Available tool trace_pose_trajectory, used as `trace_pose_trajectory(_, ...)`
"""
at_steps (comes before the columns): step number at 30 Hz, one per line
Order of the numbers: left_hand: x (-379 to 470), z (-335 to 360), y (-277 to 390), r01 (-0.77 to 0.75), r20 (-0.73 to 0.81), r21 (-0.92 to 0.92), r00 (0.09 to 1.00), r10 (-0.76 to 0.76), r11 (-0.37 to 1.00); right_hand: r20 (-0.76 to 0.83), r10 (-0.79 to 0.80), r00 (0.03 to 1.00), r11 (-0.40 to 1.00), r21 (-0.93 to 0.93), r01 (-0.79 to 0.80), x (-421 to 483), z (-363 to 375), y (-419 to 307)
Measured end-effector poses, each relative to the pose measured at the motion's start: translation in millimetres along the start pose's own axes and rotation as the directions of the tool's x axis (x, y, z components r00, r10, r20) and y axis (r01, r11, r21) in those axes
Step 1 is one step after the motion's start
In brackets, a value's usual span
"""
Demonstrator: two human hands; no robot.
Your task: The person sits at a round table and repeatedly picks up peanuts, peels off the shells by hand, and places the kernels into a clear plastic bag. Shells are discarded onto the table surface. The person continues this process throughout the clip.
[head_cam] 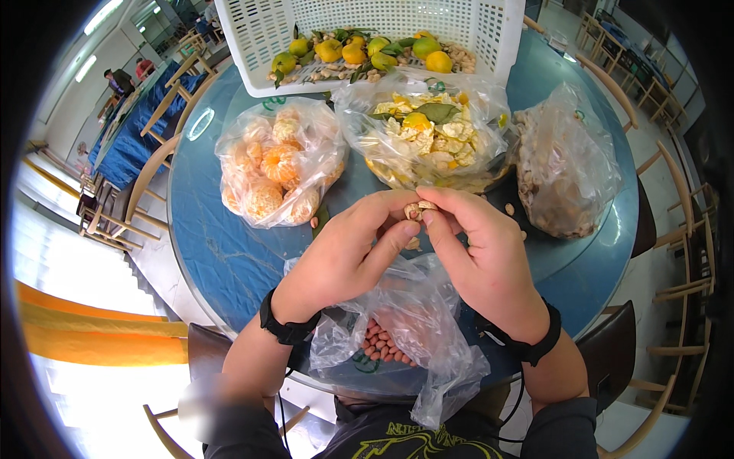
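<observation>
My left hand and my right hand meet over the middle of the round table. Between their thumbs and forefingers is a peanut pod, its shell split and a reddish kernel partly showing. Below the hands lies a crumpled clear plastic bag near the table's front edge. Several shelled peanuts with pink skins sit in that bag. Just beyond my fingers, a clear bag of citrus peels rests on the table. A bit of shell lies under the hands.
A bag of peeled mandarins stands at left, and a bag that seems to hold peanut shells at right. Behind, a white plastic basket holds whole mandarins and unshelled peanuts. Wooden chairs surround the glass-topped table.
</observation>
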State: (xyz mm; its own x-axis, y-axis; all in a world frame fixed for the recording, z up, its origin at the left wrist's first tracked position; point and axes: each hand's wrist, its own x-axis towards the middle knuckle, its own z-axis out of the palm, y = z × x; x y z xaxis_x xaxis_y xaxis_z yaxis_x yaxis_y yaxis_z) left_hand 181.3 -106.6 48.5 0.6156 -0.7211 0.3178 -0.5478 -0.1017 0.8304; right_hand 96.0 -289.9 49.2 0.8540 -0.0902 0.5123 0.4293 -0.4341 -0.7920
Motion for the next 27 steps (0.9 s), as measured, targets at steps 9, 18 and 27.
trace_pose_trajectory(9, -0.8, -0.4, -3.9, 0.138, 0.086, -0.312, 0.989, -0.116, 0.94, 0.033, -0.242, 0.97, 0.953, -0.182, 0.244, 4.1, -0.5, 7.7)
trace_pose_trajectory(18, 3.8, -10.4, -0.1, 0.276, 0.229, -0.391, 0.953, -0.198, 0.878, 0.153, -0.285, 0.946, 0.905, -0.283, 0.318, 7.7, -10.6, 4.3)
trace_pose_trajectory(27, 0.5, -5.9, 3.5, 0.074, 0.168, -0.21, 0.985, -0.038, 0.975, 0.14, -0.368, 0.919, 0.844, -0.366, 0.393, 6.7, -3.9, 6.1)
